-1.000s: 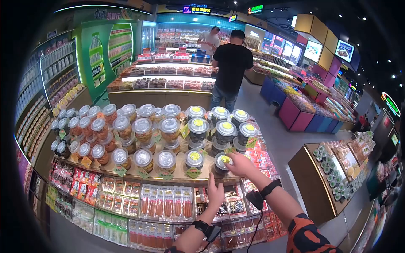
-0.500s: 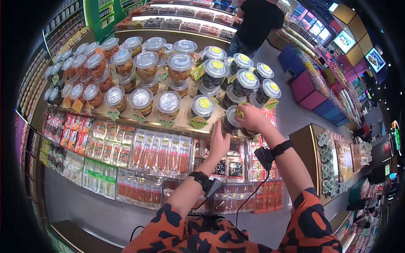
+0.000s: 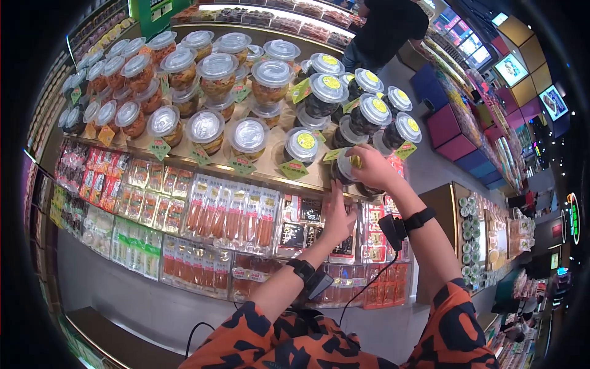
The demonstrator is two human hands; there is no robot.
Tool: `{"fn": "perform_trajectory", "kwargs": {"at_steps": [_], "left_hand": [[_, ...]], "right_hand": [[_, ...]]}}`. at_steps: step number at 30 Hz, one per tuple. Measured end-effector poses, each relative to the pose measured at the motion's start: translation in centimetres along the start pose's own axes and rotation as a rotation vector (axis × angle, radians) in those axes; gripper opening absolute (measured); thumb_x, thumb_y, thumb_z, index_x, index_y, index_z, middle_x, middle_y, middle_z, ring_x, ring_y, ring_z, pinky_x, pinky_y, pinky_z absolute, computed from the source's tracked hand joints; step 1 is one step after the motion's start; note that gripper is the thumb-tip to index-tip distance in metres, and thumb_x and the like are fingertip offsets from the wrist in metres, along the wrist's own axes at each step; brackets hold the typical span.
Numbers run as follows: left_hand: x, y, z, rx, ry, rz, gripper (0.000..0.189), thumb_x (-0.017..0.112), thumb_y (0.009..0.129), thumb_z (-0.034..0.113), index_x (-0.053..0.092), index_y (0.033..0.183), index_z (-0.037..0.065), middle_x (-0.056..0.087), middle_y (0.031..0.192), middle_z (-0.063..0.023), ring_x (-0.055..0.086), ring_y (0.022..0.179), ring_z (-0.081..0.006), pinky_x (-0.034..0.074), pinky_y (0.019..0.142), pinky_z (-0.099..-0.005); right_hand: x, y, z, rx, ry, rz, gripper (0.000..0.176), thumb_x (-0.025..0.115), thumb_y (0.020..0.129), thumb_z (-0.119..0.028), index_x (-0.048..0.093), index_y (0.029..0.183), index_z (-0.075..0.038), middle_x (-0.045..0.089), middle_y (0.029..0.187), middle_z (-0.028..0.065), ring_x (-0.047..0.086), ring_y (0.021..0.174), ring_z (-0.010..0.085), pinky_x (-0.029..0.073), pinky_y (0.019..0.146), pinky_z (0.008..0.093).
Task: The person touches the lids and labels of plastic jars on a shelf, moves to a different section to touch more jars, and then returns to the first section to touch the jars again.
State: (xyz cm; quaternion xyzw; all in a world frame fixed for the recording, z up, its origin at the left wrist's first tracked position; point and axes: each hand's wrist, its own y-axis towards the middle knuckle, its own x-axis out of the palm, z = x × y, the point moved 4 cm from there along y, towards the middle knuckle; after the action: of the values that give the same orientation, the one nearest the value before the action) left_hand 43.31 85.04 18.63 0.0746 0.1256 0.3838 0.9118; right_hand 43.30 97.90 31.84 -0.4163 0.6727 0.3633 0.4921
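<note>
At the front right of the display top, my right hand (image 3: 375,168) grips a lidded plastic tub (image 3: 343,168) with dark contents; its fingers wrap over the lid's right side and hide part of it. My left hand (image 3: 338,218) is just below that tub, fingers stretched up at the counter's front edge and thumb apart, holding nothing. To the left stands a similar tub (image 3: 301,145) with a yellow lid label, a green price card (image 3: 294,169) in front of it. Stacked dark tubs (image 3: 373,112) rise behind my right hand.
Tubs of orange food (image 3: 130,117) and yellowish food (image 3: 206,130) fill the counter's left and middle. Packaged snacks (image 3: 230,212) hang along its front. A person in black (image 3: 393,31) stands beyond. A wooden display case (image 3: 439,234) is at right.
My left hand has shifted right, its fingertips now below the tub's front. My right hand keeps its grip on the tub. The whole view has moved slightly.
</note>
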Motion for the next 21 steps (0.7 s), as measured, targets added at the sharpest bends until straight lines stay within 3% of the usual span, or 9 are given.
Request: {"fn": "perform_trajectory", "kwargs": {"at_steps": [2, 3, 6, 7, 13, 14, 16, 20, 21], "left_hand": [[-0.2, -1.5, 1.1, -0.016, -0.233, -0.178, 0.062, 0.059, 0.084, 0.006, 0.034, 0.141, -0.003, 0.049, 0.133, -0.0276, 0.049, 0.12, -0.0464, 0.041, 0.101, -0.0433], [0.3, -1.8, 0.4, -0.008, -0.235, -0.113, 0.044, 0.057, 0.085, 0.005, 0.049, 0.128, -0.003, 0.06, 0.116, -0.0233, 0.06, 0.105, -0.0412, 0.049, 0.09, -0.0408], [0.3, -1.5, -0.7, -0.251, -0.493, 0.017, 0.037, 0.056, 0.086, 0.003, 0.052, 0.122, -0.004, 0.061, 0.112, -0.0197, 0.064, 0.1, -0.0311, 0.052, 0.083, -0.0361], [0.3, -0.8, -1.3, -0.221, -0.451, 0.072, 0.036, 0.056, 0.086, 0.004, 0.052, 0.121, -0.004, 0.06, 0.112, -0.018, 0.064, 0.099, -0.025, 0.053, 0.08, -0.0322], [1.2, 1.7, -3.3, -0.161, -0.175, 0.035, 0.059, 0.056, 0.086, 0.012, 0.039, 0.14, -0.003, 0.062, 0.11, -0.0199, 0.064, 0.094, -0.0282, 0.05, 0.087, -0.0369], [0.7, 1.7, -2.6, -0.162, -0.176, 0.036, 0.059, 0.056, 0.086, 0.012, 0.039, 0.14, -0.003, 0.062, 0.11, -0.0199, 0.064, 0.094, -0.0282, 0.05, 0.087, -0.0369], [0.4, 1.4, -1.0, -0.383, -0.299, -0.216, 0.068, 0.057, 0.086, 0.016, 0.03, 0.145, -0.005, 0.065, 0.106, -0.02, 0.064, 0.094, -0.029, 0.048, 0.087, -0.037], [3.3, -0.8, -3.3, -0.379, -0.539, -0.291, 0.07, 0.057, 0.086, 0.014, 0.027, 0.146, -0.002, 0.065, 0.104, -0.0199, 0.064, 0.094, -0.0283, 0.048, 0.085, -0.0376], [3.7, -1.0, -3.5, -0.261, -0.567, -0.314, 0.06, 0.055, 0.088, 0.011, 0.035, 0.143, 0.0, 0.067, 0.099, -0.0178, 0.066, 0.088, -0.0231, 0.05, 0.08, -0.0348]], "right_hand": [[0.0, 0.1, -0.3, -0.024, 0.044, -0.113, 0.037, 0.067, 0.075, -0.016, 0.064, 0.108, 0.0, 0.061, 0.107, 0.0202, 0.06, 0.099, 0.0363, 0.049, 0.085, 0.0416], [-0.2, 0.2, -0.5, -0.021, 0.043, -0.119, 0.037, 0.067, 0.075, -0.016, 0.064, 0.108, 0.0, 0.061, 0.107, 0.0202, 0.06, 0.099, 0.0363, 0.049, 0.085, 0.0416], [-0.8, 0.1, -0.7, 0.085, 0.103, 0.063, 0.039, 0.07, 0.075, -0.022, 0.064, 0.107, 0.001, 0.061, 0.106, 0.021, 0.06, 0.099, 0.0376, 0.049, 0.085, 0.0415], [-0.9, -0.1, -0.5, 0.151, -0.021, 0.075, 0.041, 0.071, 0.076, -0.025, 0.064, 0.106, 0.001, 0.062, 0.104, 0.0221, 0.061, 0.097, 0.0379, 0.049, 0.084, 0.0418], [-0.5, 0.1, 0.1, 0.362, -0.158, -0.106, 0.047, 0.071, 0.078, -0.033, 0.065, 0.105, 0.004, 0.064, 0.103, 0.0284, 0.064, 0.096, 0.0383, 0.05, 0.083, 0.0435], [-0.4, 0.1, 0.3, 0.338, -0.138, -0.097, 0.047, 0.072, 0.078, -0.032, 0.064, 0.107, 0.004, 0.064, 0.106, 0.0282, 0.063, 0.098, 0.0381, 0.05, 0.084, 0.043], [-0.4, 0.1, 0.9, 0.317, -0.122, -0.09, 0.047, 0.072, 0.078, -0.031, 0.063, 0.109, 0.004, 0.064, 0.108, 0.0281, 0.063, 0.1, 0.0379, 0.049, 0.086, 0.0426], [-0.9, 0.2, 0.8, 0.107, -0.009, -0.045, 0.049, 0.071, 0.072, -0.018, 0.06, 0.115, 0.004, 0.065, 0.105, 0.0255, 0.063, 0.101, 0.0379, 0.05, 0.088, 0.0417], [-0.9, 0.3, 0.5, 0.065, 0.011, -0.06, 0.048, 0.069, 0.071, -0.012, 0.06, 0.116, 0.003, 0.065, 0.105, 0.0242, 0.063, 0.101, 0.0377, 0.05, 0.089, 0.041]]}}
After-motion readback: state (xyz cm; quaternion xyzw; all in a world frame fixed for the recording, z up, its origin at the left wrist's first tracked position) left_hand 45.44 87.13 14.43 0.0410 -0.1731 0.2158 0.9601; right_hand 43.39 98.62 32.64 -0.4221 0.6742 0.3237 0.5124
